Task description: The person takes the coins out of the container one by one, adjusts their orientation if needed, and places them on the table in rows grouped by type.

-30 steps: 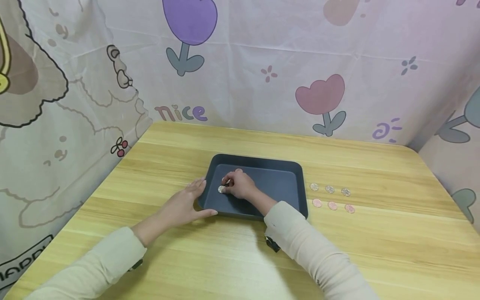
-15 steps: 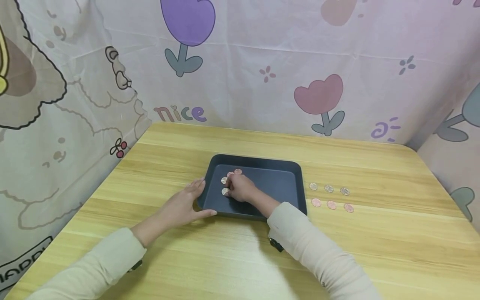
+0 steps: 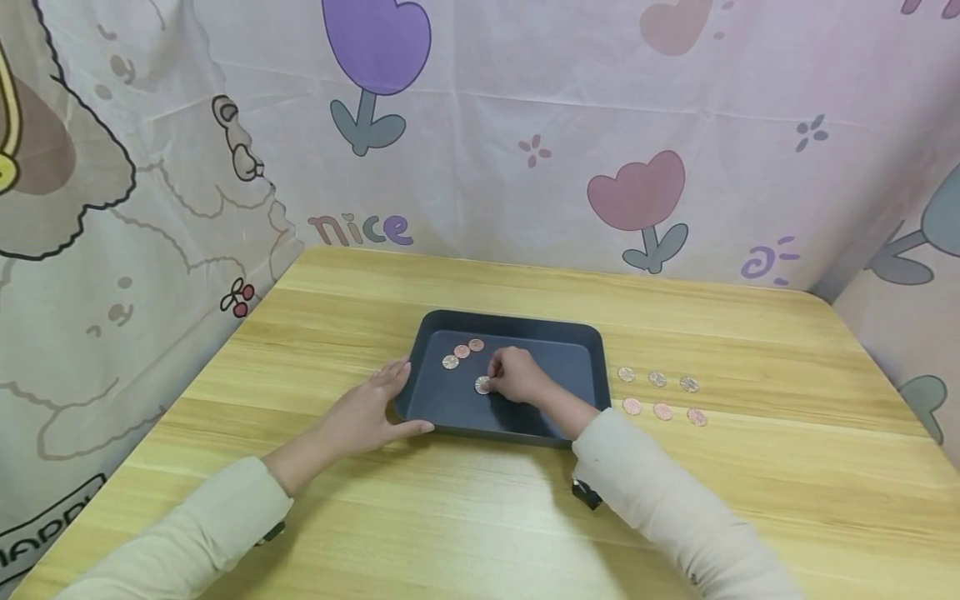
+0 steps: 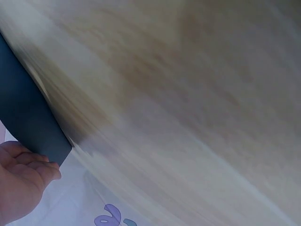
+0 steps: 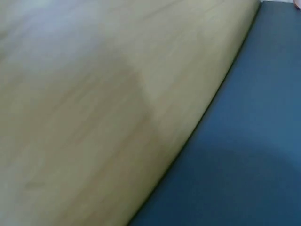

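A dark blue-grey tray [image 3: 551,354] lies on the wooden table. My left hand [image 3: 363,417] rests at its near-left corner, fingers along the left wall and thumb spread along the front rim. The left wrist view shows that hand [image 4: 26,176] with its fingertips against the tray's outer wall [image 4: 35,117]. Over the tray floor, my right hand [image 3: 521,377] pinches the edge of a silver coin [image 3: 482,385] between thumb and fingers. Behind and left of it, a slanting row inside the tray has a silver coin [image 3: 450,362] and two copper coins [image 3: 462,352].
Right of the tray, three silver coins [image 3: 657,379] lie in a row on the table [image 3: 420,517]. Three copper coins [image 3: 663,412] form a second row nearer me. A printed cloth [image 3: 480,192] hangs behind the table and along both sides.
My right hand has moved right across the tray with the silver coin, away from the slanting row, uncovering those coins. My left hand has stayed at the corner.
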Action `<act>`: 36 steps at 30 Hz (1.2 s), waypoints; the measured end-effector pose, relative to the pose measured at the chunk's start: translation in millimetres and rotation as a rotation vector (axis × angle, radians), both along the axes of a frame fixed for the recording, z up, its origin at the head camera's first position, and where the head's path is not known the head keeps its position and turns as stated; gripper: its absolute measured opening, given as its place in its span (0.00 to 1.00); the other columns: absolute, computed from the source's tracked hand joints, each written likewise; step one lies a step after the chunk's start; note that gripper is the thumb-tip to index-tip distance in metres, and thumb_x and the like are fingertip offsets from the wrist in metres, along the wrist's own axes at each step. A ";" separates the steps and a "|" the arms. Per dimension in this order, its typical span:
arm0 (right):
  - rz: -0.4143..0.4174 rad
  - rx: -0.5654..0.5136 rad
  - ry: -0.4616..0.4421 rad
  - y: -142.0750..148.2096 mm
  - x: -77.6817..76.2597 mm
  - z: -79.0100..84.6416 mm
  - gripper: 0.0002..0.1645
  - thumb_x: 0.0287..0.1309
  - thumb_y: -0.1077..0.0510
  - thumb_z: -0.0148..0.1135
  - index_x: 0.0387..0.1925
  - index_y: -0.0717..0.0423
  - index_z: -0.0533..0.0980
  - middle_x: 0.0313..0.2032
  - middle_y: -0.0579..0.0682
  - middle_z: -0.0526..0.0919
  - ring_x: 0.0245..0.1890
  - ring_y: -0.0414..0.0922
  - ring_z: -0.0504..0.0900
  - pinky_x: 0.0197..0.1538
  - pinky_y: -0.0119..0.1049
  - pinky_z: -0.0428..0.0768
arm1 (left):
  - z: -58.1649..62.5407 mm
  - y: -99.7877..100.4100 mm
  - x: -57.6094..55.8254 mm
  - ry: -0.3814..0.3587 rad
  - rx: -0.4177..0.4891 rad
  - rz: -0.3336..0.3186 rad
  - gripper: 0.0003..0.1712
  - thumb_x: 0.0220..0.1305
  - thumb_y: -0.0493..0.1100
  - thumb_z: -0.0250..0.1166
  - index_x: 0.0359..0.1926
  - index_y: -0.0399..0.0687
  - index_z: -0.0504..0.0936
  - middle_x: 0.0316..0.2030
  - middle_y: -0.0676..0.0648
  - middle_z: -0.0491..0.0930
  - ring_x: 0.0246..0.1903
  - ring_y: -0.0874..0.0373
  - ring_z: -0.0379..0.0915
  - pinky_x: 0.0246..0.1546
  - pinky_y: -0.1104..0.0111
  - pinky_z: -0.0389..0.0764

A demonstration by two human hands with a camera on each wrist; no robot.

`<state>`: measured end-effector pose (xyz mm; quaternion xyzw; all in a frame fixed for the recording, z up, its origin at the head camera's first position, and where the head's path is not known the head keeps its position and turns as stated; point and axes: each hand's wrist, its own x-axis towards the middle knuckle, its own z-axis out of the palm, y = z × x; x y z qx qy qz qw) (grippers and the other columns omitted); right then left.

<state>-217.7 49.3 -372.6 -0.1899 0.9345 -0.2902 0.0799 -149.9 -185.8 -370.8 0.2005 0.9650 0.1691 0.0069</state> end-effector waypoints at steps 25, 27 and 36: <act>-0.206 -0.339 -0.173 89.3 12.6 27.5 0.09 0.59 0.62 0.57 0.30 0.68 0.76 0.19 0.48 0.75 0.19 0.39 0.70 0.24 0.29 0.72 | -1.1 0.8 -0.1 0.004 -0.010 -0.001 0.56 0.50 0.69 0.62 0.65 0.30 0.60 0.68 0.34 0.56 0.67 0.37 0.53 0.64 0.47 0.62; -0.233 -0.347 -0.193 98.5 14.3 30.0 0.10 0.60 0.61 0.56 0.32 0.68 0.75 0.20 0.48 0.74 0.19 0.38 0.69 0.23 0.28 0.71 | -1.0 1.0 0.0 0.006 -0.011 -0.004 0.56 0.50 0.69 0.62 0.65 0.30 0.60 0.68 0.34 0.56 0.67 0.37 0.53 0.64 0.47 0.62; -0.303 -0.353 -0.230 144.0 21.9 36.0 0.13 0.62 0.60 0.53 0.36 0.70 0.73 0.20 0.43 0.72 0.18 0.34 0.67 0.23 0.26 0.70 | 0.4 1.1 0.7 -0.004 -0.015 0.007 0.56 0.50 0.69 0.62 0.65 0.30 0.60 0.68 0.34 0.56 0.67 0.37 0.53 0.64 0.47 0.62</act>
